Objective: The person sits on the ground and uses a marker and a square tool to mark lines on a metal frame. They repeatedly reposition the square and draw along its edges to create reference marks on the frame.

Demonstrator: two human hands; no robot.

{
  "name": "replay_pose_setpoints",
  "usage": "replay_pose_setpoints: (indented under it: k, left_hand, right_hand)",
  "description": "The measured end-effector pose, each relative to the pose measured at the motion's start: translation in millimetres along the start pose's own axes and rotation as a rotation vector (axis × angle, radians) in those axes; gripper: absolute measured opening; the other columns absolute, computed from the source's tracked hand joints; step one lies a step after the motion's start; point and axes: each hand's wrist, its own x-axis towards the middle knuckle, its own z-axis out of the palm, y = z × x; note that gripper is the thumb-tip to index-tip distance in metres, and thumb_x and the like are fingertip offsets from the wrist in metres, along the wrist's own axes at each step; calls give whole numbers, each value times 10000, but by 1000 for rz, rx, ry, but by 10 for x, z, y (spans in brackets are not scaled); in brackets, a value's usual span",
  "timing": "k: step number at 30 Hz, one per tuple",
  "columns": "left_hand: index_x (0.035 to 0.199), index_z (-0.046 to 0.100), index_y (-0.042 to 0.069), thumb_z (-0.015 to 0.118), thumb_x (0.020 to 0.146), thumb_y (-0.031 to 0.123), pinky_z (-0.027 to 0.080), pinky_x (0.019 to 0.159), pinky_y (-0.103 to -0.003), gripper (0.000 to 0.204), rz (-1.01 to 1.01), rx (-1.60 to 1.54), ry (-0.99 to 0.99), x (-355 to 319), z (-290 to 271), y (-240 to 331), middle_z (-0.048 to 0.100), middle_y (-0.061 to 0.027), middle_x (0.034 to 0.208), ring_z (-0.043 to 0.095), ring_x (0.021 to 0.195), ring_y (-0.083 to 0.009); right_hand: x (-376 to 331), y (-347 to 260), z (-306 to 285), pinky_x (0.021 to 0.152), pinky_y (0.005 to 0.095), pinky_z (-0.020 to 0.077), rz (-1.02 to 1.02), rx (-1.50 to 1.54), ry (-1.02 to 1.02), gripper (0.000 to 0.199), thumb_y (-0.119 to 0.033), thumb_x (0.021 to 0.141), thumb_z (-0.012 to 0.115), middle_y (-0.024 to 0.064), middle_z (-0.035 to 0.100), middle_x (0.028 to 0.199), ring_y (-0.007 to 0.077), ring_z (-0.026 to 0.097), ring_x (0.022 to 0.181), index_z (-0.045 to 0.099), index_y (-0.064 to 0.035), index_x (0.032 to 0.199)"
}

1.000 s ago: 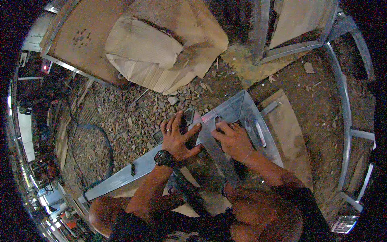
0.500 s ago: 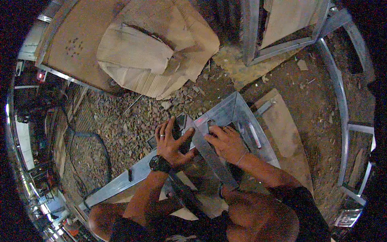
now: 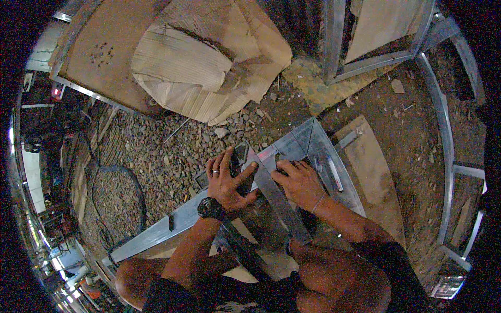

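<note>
My left hand (image 3: 229,182), with a ring and a black watch (image 3: 211,208), lies with fingers and thumb spread over the dark open ends of metal tubes (image 3: 241,152). Just right of it, a flat grey metal bar (image 3: 282,206) slants from the frame corner down toward my knee. My right hand (image 3: 300,183) is closed beside that bar, fingers curled at its far end. A small dark thing shows by its fingertips, too hidden to name. Both hands are over a grey metal frame (image 3: 292,143). A white marker-like stick (image 3: 334,175) lies on its right member.
A long metal member (image 3: 156,232) runs to the lower left, with a small dark piece (image 3: 171,223) on it. Gravel (image 3: 156,151), a black hose (image 3: 138,193) and torn cardboard (image 3: 182,62) lie beyond. More metal frames (image 3: 443,130) stand at the right. A board (image 3: 365,161) lies under the frame.
The whole view has shifted slightly, so everything appears a little to the right. Both hands keep nearly the same place on the metal frame.
</note>
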Motion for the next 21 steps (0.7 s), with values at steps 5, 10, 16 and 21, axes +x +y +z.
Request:
replay_pose_setpoints:
  k: [5,10,16,21]
  left_hand:
    - [1431,667,410,793,716,595,196,1228,-673,750,4,33,-8,-7,-13,-1,309,-272,1677,369,1471,-514]
    - [1435,662,413,802,706,589,206,1227,-668,763,8,21,0,0,-13,10,311,-274,1674,364,1473,-511]
    - [1426,669,414,820,697,567,216,1223,-664,760,4,16,13,-1,-33,16,339,-276,1653,370,1469,-506]
    - [1406,687,409,840,672,555,232,1217,-665,763,-14,11,8,19,-29,38,361,-272,1641,376,1468,-500]
  right_hand:
    - [-3,-11,28,932,483,555,0,-5,13,387,-118,837,730,104,618,1264,357,669,1065,688,-149,1220]
    - [-3,-3,-3,909,475,557,-21,-7,15,381,-121,849,723,110,618,1266,357,668,1053,692,-144,1228]
    - [14,-30,-48,901,469,557,-8,-6,-31,360,-129,854,714,115,618,1250,354,668,1031,704,-131,1214]
    - [-7,3,6,900,462,560,-23,-28,6,358,-138,846,706,114,618,1254,348,675,1036,712,-131,1204]
